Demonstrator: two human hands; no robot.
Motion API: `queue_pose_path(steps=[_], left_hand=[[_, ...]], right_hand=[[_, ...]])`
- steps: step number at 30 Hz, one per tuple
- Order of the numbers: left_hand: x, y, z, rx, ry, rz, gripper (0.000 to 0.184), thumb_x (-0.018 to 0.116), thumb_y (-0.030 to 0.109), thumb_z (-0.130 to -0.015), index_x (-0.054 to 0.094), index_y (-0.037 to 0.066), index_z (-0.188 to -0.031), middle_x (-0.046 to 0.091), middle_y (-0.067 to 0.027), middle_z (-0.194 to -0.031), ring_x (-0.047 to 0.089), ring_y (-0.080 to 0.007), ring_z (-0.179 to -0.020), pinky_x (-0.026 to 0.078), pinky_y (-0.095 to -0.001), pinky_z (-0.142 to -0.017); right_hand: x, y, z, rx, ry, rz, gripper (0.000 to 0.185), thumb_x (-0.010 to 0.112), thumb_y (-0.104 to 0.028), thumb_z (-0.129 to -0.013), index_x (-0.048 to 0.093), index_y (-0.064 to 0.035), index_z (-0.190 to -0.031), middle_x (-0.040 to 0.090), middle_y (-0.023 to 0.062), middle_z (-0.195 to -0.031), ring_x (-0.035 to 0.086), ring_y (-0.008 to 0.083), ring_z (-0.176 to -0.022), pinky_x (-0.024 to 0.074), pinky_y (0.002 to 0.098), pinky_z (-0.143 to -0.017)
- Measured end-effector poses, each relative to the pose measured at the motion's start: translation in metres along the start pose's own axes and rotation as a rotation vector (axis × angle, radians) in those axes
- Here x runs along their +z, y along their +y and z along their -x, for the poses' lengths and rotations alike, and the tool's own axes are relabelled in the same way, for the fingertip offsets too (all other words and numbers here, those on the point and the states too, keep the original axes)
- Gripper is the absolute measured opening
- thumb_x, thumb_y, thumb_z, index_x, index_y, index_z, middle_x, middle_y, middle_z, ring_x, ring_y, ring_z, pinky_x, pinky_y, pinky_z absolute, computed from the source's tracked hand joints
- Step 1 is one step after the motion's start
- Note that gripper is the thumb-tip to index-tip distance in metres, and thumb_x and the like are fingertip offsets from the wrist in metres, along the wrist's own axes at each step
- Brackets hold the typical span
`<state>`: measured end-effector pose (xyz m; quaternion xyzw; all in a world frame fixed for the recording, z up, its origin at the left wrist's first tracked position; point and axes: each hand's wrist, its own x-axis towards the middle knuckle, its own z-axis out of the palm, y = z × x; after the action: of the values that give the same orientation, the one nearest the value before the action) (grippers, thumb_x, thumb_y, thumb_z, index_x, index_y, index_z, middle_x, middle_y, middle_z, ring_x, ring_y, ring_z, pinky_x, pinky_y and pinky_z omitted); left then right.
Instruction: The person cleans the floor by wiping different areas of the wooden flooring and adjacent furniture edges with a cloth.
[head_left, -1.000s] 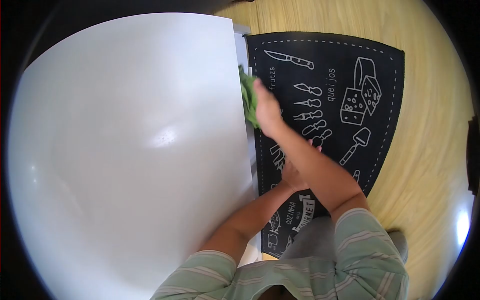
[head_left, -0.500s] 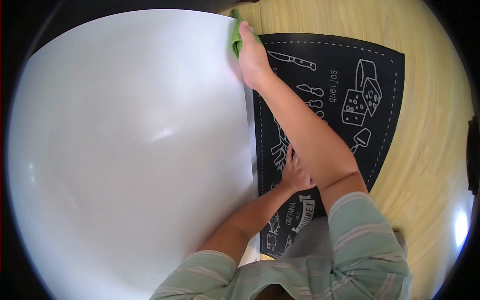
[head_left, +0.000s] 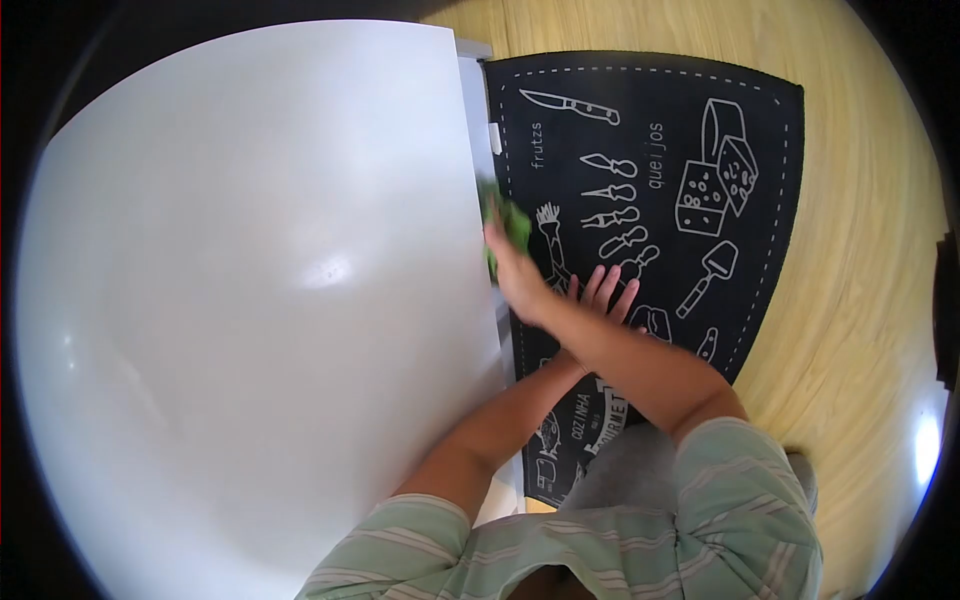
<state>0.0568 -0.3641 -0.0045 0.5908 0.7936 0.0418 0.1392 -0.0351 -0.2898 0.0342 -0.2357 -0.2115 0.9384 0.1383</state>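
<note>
A green cloth (head_left: 515, 222) is in my right hand (head_left: 516, 272), against the side of the large white surface (head_left: 280, 380), just below its right edge. Part of the cloth is hidden by my fingers. My right forearm crosses over my left wrist. My left hand (head_left: 605, 298) shows beyond that forearm with its fingers apart and nothing in them, above the black mat (head_left: 650, 235).
The black mat with white kitchen drawings lies on the light wood floor (head_left: 830, 220), right of the white surface. A grey-clad leg (head_left: 625, 470) and part of a foot (head_left: 803, 475) show near the bottom. Dark areas border the view.
My right hand has swept with the cloth up to the far corner of the white surface, then back down along its side. The fingers of my left hand have spread out.
</note>
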Motion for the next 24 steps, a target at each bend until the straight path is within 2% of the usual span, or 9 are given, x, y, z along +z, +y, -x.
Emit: queue_pose_path(steps=[1, 3, 5, 7, 9, 11, 16, 18, 24], left_hand=[[-0.007, 0.003, -0.003, -0.01, 0.026, 0.031, 0.075, 0.055, 0.056, -0.086, 0.04, 0.013, -0.145, 0.04, -0.019, -0.146, 0.037, -0.0423, -0.134, 0.021, -0.0655, -0.108], [-0.015, 0.007, -0.004, -0.018, 0.008, 0.054, 0.07, 0.053, 0.055, -0.088, 0.041, 0.015, -0.145, 0.038, -0.019, -0.148, 0.036, -0.041, -0.136, 0.024, -0.0652, -0.107], [-0.006, 0.001, -0.003, -0.001, 0.043, 0.029, 0.069, 0.052, 0.055, -0.089, 0.042, 0.015, -0.144, 0.039, -0.0187, -0.147, 0.036, -0.0402, -0.136, 0.024, -0.0652, -0.107], [0.001, -0.002, 0.0, -0.006, -0.001, 0.02, 0.068, 0.053, 0.055, -0.087, 0.048, 0.013, -0.14, 0.044, -0.0161, -0.145, 0.037, -0.0369, -0.136, 0.026, -0.0619, -0.108], [0.006, -0.005, 0.011, 0.066, 0.032, 0.033, 0.068, 0.056, 0.054, -0.082, 0.053, 0.011, -0.135, 0.048, -0.0172, -0.139, 0.037, -0.0395, -0.134, 0.019, -0.0636, -0.112], [0.001, -0.002, 0.006, 0.022, 0.043, 0.099, 0.069, 0.058, 0.055, -0.08, 0.054, 0.011, -0.133, 0.048, -0.0166, -0.14, 0.037, -0.0394, -0.134, 0.018, -0.063, -0.112], [-0.005, -0.002, -0.001, -0.056, 0.016, 0.142, 0.07, 0.058, 0.052, -0.084, 0.048, 0.011, -0.139, 0.045, -0.015, -0.143, 0.039, -0.0371, -0.134, 0.025, -0.0616, -0.109], [-0.001, -0.003, -0.006, 0.014, 0.068, -0.103, 0.072, 0.059, 0.052, -0.084, 0.046, 0.011, -0.141, 0.043, -0.0156, -0.145, 0.038, -0.0381, -0.134, 0.023, -0.0622, -0.109], [-0.023, 0.008, -0.007, -0.02, 0.135, 0.166, 0.072, 0.065, 0.033, -0.08, 0.041, 0.011, -0.144, 0.035, -0.0179, -0.15, 0.03, -0.0391, -0.139, 0.022, -0.0605, -0.111]], right_hand=[[0.0, 0.007, 0.022, 0.198, -0.02, -0.023, 0.074, 0.03, -0.051, -0.103, 0.009, -0.0013, -0.154, 0.006, 0.0119, -0.162, 0.003, 0.0203, -0.149, 0.0049, 0.0321, -0.119], [0.005, 0.024, 0.031, 0.125, 0.009, 0.038, 0.08, 0.031, -0.057, -0.101, 0.01, 0.0001, -0.153, 0.009, 0.0112, -0.161, 0.007, 0.0198, -0.148, 0.0078, 0.0316, -0.119], [0.018, -0.011, 0.004, 0.13, 0.175, 0.007, 0.084, 0.033, -0.063, -0.098, 0.021, 0.0018, -0.151, 0.024, 0.0129, -0.156, 0.022, 0.021, -0.144, 0.0175, 0.0326, -0.117], [0.004, -0.052, -0.052, 0.062, -0.007, -0.164, 0.086, 0.034, -0.068, -0.095, 0.035, 0.0015, -0.145, 0.044, 0.0134, -0.144, 0.04, 0.0218, -0.132, 0.0285, 0.0349, -0.112], [0.003, -0.071, -0.117, 0.11, 0.088, -0.255, 0.083, 0.035, -0.072, -0.093, 0.047, -0.0018, -0.136, 0.055, 0.012, -0.13, 0.051, 0.0213, -0.119, 0.0393, 0.0361, -0.103], [0.001, -0.072, -0.152, -0.098, 0.146, -0.17, 0.079, 0.037, -0.069, -0.094, 0.048, -0.0016, -0.135, 0.057, 0.0112, -0.127, 0.053, 0.0206, -0.115, 0.041, 0.035, -0.1], [0.003, -0.019, -0.084, 0.031, 0.137, -0.242, 0.06, 0.045, -0.051, -0.098, 0.055, 0.0016, -0.126, 0.062, 0.0094, -0.12, 0.057, 0.0171, -0.107, 0.043, 0.032, -0.095], [0.008, 0.001, -0.018, 0.173, 0.14, -0.35, 0.054, 0.048, -0.043, -0.098, 0.055, 0.0011, -0.128, 0.06, 0.0084, -0.125, 0.055, 0.0164, -0.113, 0.0401, 0.0308, -0.099], [0.007, 0.019, 0.092, 0.606, 0.134, -0.453, 0.047, 0.047, -0.034, -0.099, 0.052, -0.0001, -0.132, 0.054, 0.0098, -0.135, 0.047, 0.0208, -0.126, 0.0335, 0.0349, -0.108]])
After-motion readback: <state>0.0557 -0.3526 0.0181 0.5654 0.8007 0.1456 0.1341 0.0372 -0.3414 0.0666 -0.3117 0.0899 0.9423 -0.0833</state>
